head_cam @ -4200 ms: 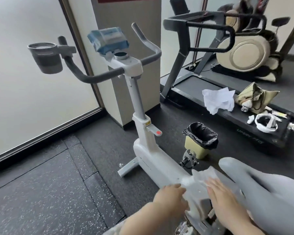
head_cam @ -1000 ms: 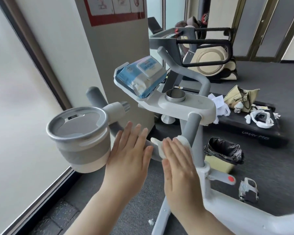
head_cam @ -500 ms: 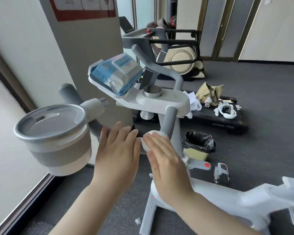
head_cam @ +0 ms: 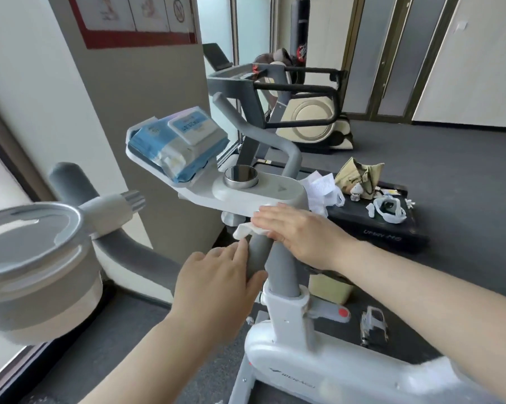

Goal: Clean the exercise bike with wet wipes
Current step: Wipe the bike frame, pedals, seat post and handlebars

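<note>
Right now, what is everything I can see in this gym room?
Exercise bike: one, white and grey, centre.
Wet wipe: one, white, under the right hand, at the top of the grey post.
Wipes pack: one, blue, on the bike's console tray.
Cup holder: one, grey and cream, on the near handlebar.
Treadmill: one, black, behind the bike, littered with small items.
Bin: one, yellowish, partly hidden behind the right forearm.
Left hand: touches the grey post.
Right hand: flat, presses the wipe.
</note>
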